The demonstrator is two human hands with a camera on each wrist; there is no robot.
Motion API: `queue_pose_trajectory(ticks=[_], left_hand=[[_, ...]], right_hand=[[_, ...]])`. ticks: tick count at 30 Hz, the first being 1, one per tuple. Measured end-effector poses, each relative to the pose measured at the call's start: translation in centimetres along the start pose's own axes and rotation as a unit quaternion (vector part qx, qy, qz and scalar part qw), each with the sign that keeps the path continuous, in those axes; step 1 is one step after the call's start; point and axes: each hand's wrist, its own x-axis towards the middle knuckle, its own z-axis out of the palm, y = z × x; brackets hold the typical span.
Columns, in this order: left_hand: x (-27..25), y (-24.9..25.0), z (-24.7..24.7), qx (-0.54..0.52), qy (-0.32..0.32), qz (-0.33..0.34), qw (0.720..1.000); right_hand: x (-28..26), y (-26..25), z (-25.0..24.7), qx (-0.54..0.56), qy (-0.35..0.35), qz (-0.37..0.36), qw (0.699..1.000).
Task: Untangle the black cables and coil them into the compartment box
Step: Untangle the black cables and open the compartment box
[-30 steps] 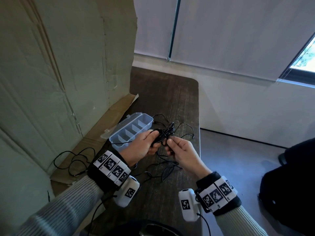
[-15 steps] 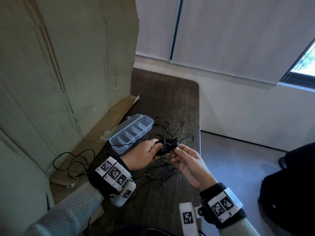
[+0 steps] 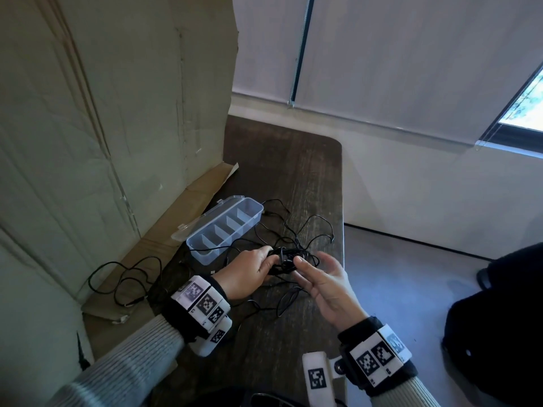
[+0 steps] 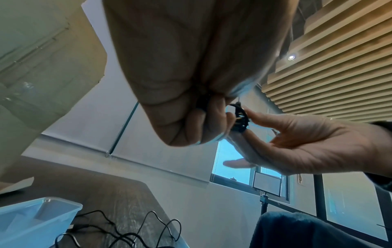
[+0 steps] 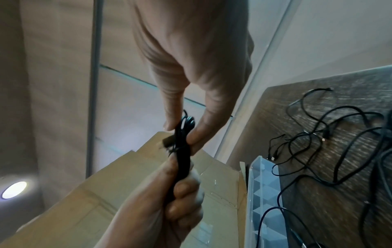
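Note:
My left hand [image 3: 258, 267] grips a small coiled bundle of black cable [image 3: 283, 261] in its fist, just above the dark table. My right hand [image 3: 305, 268], palm up, pinches the bundle's free end between thumb and a finger. The right wrist view shows that pinch [image 5: 182, 129] on the bundle [image 5: 182, 151], with the left hand [image 5: 169, 193] wrapped round it below. More black cables [image 3: 308, 230] trail loose and tangled over the table from the bundle. The clear compartment box [image 3: 202, 258] stands open left of the hands, with nothing in the compartments that show.
A tall cardboard sheet [image 3: 117, 113] stands on the left; another black cable [image 3: 123, 277] lies on its flap. The box lid [image 3: 205, 218] hangs open toward the cardboard. The table's right edge [image 3: 342, 201] is close to the right hand. A dark object [image 3: 499, 318] sits on the floor at right.
Both hands have come nearer to me with the bundle. The right hand has turned palm up and spread its other fingers while still holding the bundle's end.

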Motion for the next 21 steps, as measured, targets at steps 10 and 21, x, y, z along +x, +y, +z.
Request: queue_pose_trajectory(ticks=[10,21], left_hand=[[-0.2,-1.1,0.2,-0.079,-0.121,-0.041,0.989],[0.8,-2.2,2.5,-0.092,-0.035,-0.074,0.992]], right_hand=[[1.4,0.8,-1.5,-0.07,-0.027,0.018,0.997],[3.4,2.9,-3.3,-0.158,0.027,-0.01,0.987]])
